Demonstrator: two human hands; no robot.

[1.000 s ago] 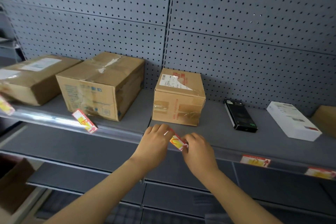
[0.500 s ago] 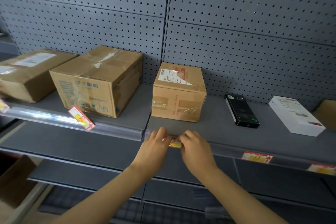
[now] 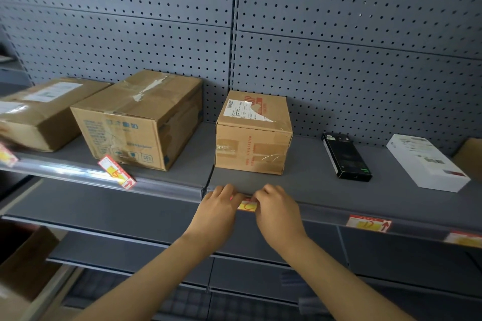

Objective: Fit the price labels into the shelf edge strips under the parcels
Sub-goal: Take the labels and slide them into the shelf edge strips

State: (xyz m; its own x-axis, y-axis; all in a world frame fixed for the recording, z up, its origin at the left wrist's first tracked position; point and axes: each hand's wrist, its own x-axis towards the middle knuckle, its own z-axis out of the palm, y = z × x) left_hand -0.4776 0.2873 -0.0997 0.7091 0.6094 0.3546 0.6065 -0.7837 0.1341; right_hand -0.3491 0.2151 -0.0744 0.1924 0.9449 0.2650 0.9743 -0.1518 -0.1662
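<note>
Moved: label (image 3: pixel 247 205) was tilted, now lies flat in strip (image 3: pixel 320 210).
Grip: left hand (image 3: pixel 217 212), right hand (image 3: pixel 277 212) pinch its ends, keeping it level.
Box (image 3: pixel 251 135): twelve o'clock above.

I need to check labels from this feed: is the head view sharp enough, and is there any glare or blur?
Head view: the middle is sharp; the small parcel and the label between the hands are clear. The far-left parcel and its label are smeared. Glare streaks the clear edge strip on the left. The wide lens bows the shelf line.
</note>
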